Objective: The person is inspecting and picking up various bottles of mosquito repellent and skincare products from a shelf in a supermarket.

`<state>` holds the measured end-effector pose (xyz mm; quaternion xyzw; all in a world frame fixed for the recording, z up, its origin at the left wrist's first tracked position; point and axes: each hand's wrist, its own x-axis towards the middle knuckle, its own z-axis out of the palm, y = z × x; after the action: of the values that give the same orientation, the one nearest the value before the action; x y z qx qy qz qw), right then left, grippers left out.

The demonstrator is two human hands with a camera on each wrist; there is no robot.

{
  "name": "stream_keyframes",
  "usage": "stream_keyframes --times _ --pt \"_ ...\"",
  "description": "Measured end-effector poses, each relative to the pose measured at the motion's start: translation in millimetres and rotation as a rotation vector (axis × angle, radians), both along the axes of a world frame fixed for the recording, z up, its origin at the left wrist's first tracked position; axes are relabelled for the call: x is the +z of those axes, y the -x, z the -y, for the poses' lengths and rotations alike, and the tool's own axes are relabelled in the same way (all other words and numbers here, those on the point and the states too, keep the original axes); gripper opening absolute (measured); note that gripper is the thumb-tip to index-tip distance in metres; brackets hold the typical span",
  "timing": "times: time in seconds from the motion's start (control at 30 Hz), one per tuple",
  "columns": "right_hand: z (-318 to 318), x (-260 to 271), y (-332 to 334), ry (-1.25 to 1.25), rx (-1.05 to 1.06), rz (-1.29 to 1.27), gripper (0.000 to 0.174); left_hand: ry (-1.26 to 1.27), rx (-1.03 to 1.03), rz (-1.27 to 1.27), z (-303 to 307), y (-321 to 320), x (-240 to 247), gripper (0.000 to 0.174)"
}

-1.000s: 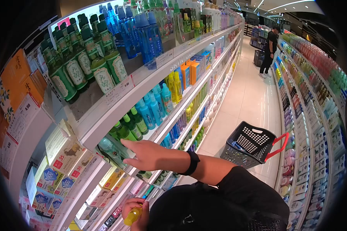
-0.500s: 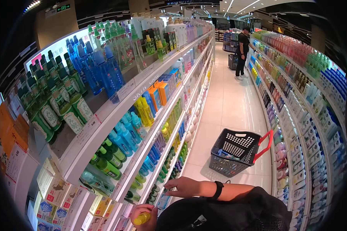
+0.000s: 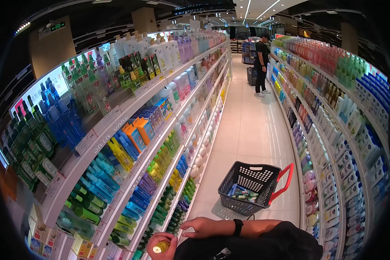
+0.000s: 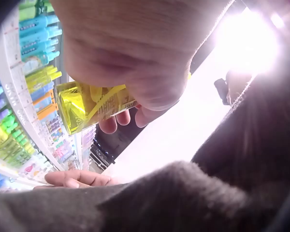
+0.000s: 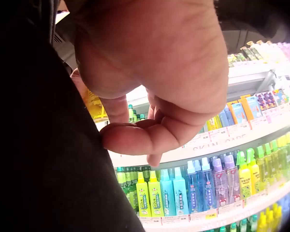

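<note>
A clear yellow bottle [image 4: 82,108] is gripped in my left hand [image 3: 168,243], low in front of the body. From above, mostly its round top end [image 3: 161,247] shows; the left wrist view shows its flat side and printed label. My right hand [image 3: 200,227] is beside the left one, its fingers loosely bent around nothing. In the right wrist view the right hand [image 5: 154,72] hangs before the shelf, with yellow, light blue and purple spray bottles [image 5: 198,186] behind it. Part of the yellow bottle [image 5: 95,105] peeks out past the dark clothing.
A black basket [image 3: 258,177] with a red handle [image 3: 284,184] stands on the aisle floor, several small packages [image 3: 245,193] inside. Stocked shelves [image 3: 117,130] line the left, more shelves [image 3: 333,117] the right. Farther down the aisle stands a person in black [image 3: 261,60].
My right hand has drawn back from the green bottles on the left shelf to beside the left hand. The head view has swung right, along the aisle. The left hand still holds the yellow bottle.
</note>
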<state>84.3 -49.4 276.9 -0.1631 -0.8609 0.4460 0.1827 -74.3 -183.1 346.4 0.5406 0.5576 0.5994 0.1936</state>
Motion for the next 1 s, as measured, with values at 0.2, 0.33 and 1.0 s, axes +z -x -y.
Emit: stream_keyframes --times 0.2,0.33,1.0 --pt "-9.7 42.2 -54.3 0.155 0.089 0.166 0.047 -0.099 0.036 -0.2 -18.6 -51.8 2.0 0.027" --pt "19.8 16.2 -64.9 0.343 0.306 -0.263 0.057 0.0 0.156 0.277 6.1 -79.5 -10.6 0.025" --pt "19.9 67.5 -79.1 0.877 0.548 -0.235 0.048 0.033 0.054 0.711 6.2 -109.6 -4.3 0.056"
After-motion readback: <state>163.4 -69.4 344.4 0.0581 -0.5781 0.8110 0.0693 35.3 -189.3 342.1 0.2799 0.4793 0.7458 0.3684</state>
